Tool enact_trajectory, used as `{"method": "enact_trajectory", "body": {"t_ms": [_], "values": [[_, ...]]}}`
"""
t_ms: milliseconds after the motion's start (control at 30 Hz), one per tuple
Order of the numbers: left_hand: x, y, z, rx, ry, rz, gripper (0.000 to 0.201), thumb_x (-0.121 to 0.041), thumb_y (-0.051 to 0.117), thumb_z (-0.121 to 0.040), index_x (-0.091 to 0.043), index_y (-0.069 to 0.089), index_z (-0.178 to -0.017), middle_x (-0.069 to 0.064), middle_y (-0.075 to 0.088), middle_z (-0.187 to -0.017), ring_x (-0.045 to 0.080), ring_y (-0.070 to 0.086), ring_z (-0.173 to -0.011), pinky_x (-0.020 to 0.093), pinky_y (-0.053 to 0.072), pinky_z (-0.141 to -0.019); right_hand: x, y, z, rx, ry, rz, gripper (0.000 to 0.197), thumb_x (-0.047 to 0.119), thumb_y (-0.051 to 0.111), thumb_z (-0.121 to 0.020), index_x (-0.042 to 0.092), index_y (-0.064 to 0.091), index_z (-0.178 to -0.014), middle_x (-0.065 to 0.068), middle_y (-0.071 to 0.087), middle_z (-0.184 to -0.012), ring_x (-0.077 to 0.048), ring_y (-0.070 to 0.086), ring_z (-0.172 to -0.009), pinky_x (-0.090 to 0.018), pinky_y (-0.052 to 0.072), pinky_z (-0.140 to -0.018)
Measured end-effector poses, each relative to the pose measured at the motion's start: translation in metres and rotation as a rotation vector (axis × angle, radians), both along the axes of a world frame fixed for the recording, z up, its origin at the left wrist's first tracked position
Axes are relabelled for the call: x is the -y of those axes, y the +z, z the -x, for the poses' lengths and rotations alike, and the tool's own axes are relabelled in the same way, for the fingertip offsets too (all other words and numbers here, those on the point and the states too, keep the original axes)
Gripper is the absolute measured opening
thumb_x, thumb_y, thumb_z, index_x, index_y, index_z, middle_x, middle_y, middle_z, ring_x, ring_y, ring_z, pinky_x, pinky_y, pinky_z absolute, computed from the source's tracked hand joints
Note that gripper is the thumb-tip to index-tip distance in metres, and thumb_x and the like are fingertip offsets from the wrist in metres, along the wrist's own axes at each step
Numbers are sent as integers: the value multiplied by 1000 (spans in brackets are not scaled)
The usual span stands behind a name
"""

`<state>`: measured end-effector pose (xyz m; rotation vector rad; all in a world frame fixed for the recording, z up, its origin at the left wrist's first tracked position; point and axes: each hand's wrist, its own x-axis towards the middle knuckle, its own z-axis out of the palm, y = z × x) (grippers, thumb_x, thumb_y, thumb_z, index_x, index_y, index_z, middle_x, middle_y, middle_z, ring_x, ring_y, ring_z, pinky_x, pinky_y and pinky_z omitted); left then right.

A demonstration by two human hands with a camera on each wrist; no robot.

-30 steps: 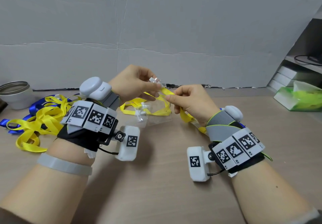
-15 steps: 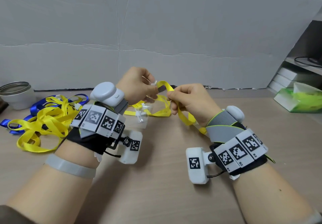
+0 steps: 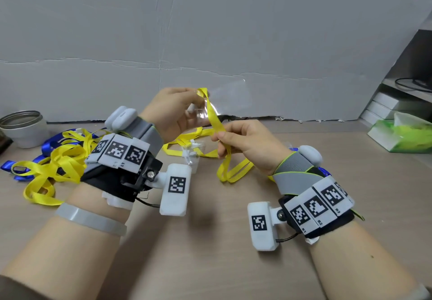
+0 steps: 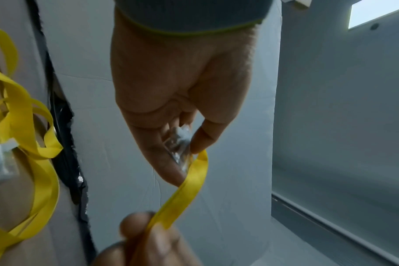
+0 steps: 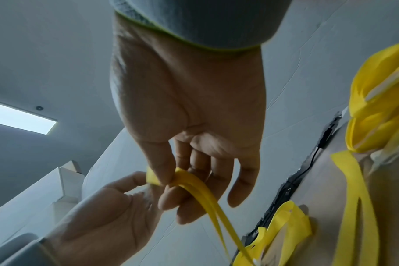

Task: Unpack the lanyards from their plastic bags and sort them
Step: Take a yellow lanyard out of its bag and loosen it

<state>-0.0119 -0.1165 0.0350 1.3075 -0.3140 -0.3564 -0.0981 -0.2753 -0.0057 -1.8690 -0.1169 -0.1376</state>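
Two hands meet in the middle of the head view, raised above the table (image 3: 210, 264). My left hand (image 3: 173, 110) pinches a crumpled clear plastic bag (image 3: 201, 112) with the white clip end inside it, thumb and fingertips closed on it; the left wrist view shows the same pinch (image 4: 178, 144). My right hand (image 3: 245, 145) has thumb and forefinger closed on the yellow lanyard (image 3: 214, 117), whose strap rises from that pinch to a loop at the bag and hangs below in a doubled length down to the table.

I judge the strap light, limp and fairly slick, so it will slide out if I hold it flat between the pads close to the bag's mouth and draw steadily. The bag is thin and slippery and may come along with it; I would hold it by the end around the clip, which is the only stiff part.

At lower left of the head view lies a heap of loose lanyards (image 3: 51, 166), yellow over blue. Another bagged yellow lanyard (image 3: 191, 152) lies on the table just below and between my hands, and its loops could catch the hanging tail. A metal-rimmed cup (image 3: 23, 129) stands at far left, a green tissue pack (image 3: 402, 136) at far right, both well apart.
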Motion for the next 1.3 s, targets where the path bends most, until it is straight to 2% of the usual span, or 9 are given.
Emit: {"method": "enact_trajectory", "body": {"t_ms": [100, 233, 400, 567, 733, 900, 1100, 1200, 1300], "values": [[-6, 1, 2, 24, -130, -82, 21, 1, 49, -90, -4, 65, -104, 9, 61, -76, 19, 59, -61, 26, 52, -54, 1, -1, 2, -14, 17, 68, 11, 2, 60, -94, 5, 68, -86, -3, 63, -60, -27, 61, -74, -51, 50, -83], [-12, 0, 4, 86, -294, -228, 21, -7, 57, -87, -5, 64, -106, 8, 60, -71, 19, 55, -51, 25, 49, -52, 4, 4, 7, -32, 41, 170, 30, 5, 67, -89, 22, 69, -64, -3, 60, -58, -15, 55, -57, -30, 43, -62], [-20, -1, 2, 178, -444, -394, 31, -12, 60, -74, -5, 65, -104, 8, 58, -70, 13, 54, -51, 21, 46, -48, 13, 2, 9, -159, 38, 87, 33, 33, 76, -75, 9, 59, -59, -14, 47, -62, -23, 45, -53, -29, 32, -54], [-19, -4, 8, 261, -581, -490, 20, 10, 50, -92, -2, 61, -103, 4, 64, -68, 16, 58, -55, 21, 48, -53, 14, 5, 11, -158, 75, -203, 23, 16, 75, -71, 6, 60, -57, -8, 49, -57, -13, 33, -46, -19, 32, -46], [-8, -10, 11, 356, -487, -569, 6, -1, 57, -95, -6, 60, -96, 9, 66, -82, 19, 65, -70, 37, 60, -70, 16, 9, 6, -93, -2, -371, 35, 0, 56, -90, 6, 69, -58, -17, 50, -70, -13, 39, -46, -28, 39, -52], [4, -17, 7, 487, -319, -732, 3, -7, 60, -94, -8, 62, -96, 15, 69, -81, 25, 67, -68, 48, 61, -73, 14, 12, 5, -60, -175, -22, 18, 4, 61, -87, -2, 71, -73, -12, 49, -55, -21, 46, -50, -25, 41, -56], [10, -23, -3, 646, -20, -882, 15, -17, 57, -87, -28, 62, -80, 6, 69, -79, 32, 70, -74, 46, 61, -70, 2, 14, 3, -36, -254, 95, 25, 5, 61, -84, 7, 66, -60, -7, 60, -55, -25, 61, -62, -20, 48, -57], [12, -24, -3, 636, 152, -800, 7, -21, 56, -84, -24, 62, -82, 10, 69, -81, 35, 68, -77, 46, 59, -71, -6, 12, 2, -45, -210, -14, 20, 6, 61, -87, -12, 68, -84, -9, 62, -57, -22, 58, -61, -21, 49, -57], [11, -23, -6, 506, 253, -582, 9, -28, 59, -76, -22, 62, -82, 9, 67, -76, 34, 69, -73, 46, 60, -69, -12, 8, 1, -46, -124, -123, 23, 5, 59, -91, -16, 65, -95, -11, 62, -60, -23, 57, -59, -23, 52, -61]]}}
